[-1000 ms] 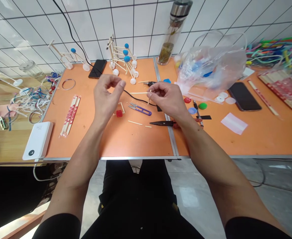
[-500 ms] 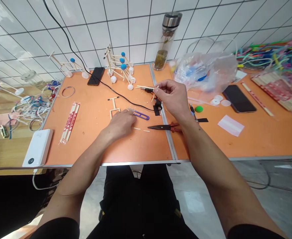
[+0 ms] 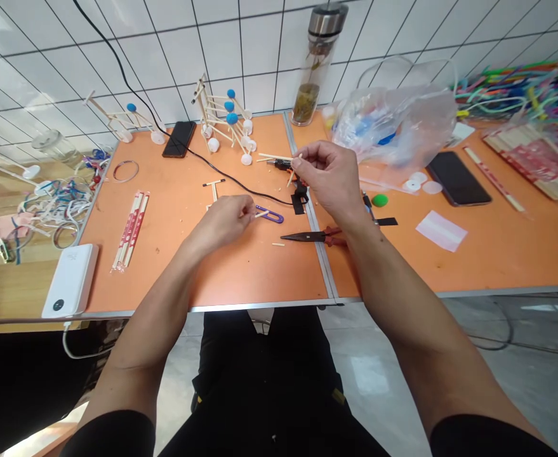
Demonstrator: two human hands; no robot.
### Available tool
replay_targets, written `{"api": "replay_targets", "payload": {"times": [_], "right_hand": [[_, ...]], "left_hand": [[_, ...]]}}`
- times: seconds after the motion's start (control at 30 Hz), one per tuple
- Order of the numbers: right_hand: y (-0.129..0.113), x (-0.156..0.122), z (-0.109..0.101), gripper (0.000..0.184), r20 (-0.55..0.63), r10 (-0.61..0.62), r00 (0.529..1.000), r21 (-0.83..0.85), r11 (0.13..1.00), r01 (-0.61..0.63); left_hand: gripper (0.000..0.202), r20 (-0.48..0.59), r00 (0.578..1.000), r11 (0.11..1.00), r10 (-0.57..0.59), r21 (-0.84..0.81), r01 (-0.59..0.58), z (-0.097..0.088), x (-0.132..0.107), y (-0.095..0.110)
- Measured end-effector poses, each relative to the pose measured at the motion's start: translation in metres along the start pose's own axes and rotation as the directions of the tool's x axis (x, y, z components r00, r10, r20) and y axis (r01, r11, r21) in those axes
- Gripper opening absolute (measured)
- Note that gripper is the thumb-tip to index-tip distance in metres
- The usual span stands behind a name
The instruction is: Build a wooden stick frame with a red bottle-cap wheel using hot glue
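Note:
My left hand is closed in a pinch on a short wooden stick, just above purple thread snips. Beneath and behind this hand lies a small T-ended stick frame, partly covered. My right hand pinches a joined piece of thin wooden sticks, one pointing left and another slanting down. Under it, a black glue gun rests on the table, partly hidden. Another short stick lies left of the tips of red-handled pliers.
Stick models with blue balls stand at the back beside a phone. A black cord crosses the table. A tea bottle, plastic bag and second phone sit right; wrapped chopsticks and a power bank sit left.
My left hand has taken one of the two short sticks off the table and lifted it slightly. My right hand keeps hold of the joined sticks, nearly still.

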State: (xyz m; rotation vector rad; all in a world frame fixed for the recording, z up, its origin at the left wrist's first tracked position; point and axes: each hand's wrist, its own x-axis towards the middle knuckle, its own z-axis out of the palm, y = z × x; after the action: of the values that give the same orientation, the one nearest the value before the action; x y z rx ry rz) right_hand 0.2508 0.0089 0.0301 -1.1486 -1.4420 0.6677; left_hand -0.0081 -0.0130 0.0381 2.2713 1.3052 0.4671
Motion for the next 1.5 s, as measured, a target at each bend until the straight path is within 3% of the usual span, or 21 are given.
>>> {"api": "replay_targets", "payload": {"times": [0.07,0.17,0.33,0.43,0.63,1.0,1.27,1.5], "right_hand": [[-0.004,-0.002,0.001,0.020,-0.008,0.000,1.000,0.012,1.000,0.000],[-0.008,-0.004,0.002,0.026,-0.020,0.007,1.000,0.056,0.998,-0.006],[-0.011,-0.009,0.009,0.037,-0.030,0.051,0.998,0.157,0.986,-0.046],[-0.011,-0.011,0.014,0.040,-0.027,0.070,0.997,0.190,0.980,-0.064],[-0.016,-0.017,0.022,0.038,0.018,0.085,0.996,0.229,0.970,-0.086],[-0.022,-0.022,0.028,0.037,0.008,0.088,0.996,0.222,0.971,-0.087],[-0.015,-0.021,0.033,0.040,-0.021,0.046,0.999,0.252,0.967,-0.039],[-0.011,-0.022,0.036,0.039,-0.037,0.014,0.999,0.272,0.962,-0.003]], "left_hand": [[0.009,-0.070,0.995,0.961,-0.066,-0.274,0.045,-0.003,0.004,-0.004],[0.014,-0.097,0.977,0.771,-0.188,-0.632,0.085,-0.004,0.010,-0.008],[0.031,-0.136,0.938,0.502,-0.319,-0.864,0.046,0.003,0.014,-0.006],[0.037,-0.159,0.915,0.421,-0.372,-0.907,0.014,0.008,0.016,-0.001],[0.023,-0.185,0.889,0.352,-0.419,-0.935,-0.029,0.019,0.017,0.012],[0.021,-0.146,0.885,0.285,-0.443,-0.959,-0.016,0.026,0.016,0.022],[0.021,-0.154,0.902,0.174,-0.404,-0.981,-0.089,0.027,0.015,0.025],[0.016,-0.141,0.900,0.181,-0.413,-0.981,-0.070,0.029,0.016,0.024]]}}
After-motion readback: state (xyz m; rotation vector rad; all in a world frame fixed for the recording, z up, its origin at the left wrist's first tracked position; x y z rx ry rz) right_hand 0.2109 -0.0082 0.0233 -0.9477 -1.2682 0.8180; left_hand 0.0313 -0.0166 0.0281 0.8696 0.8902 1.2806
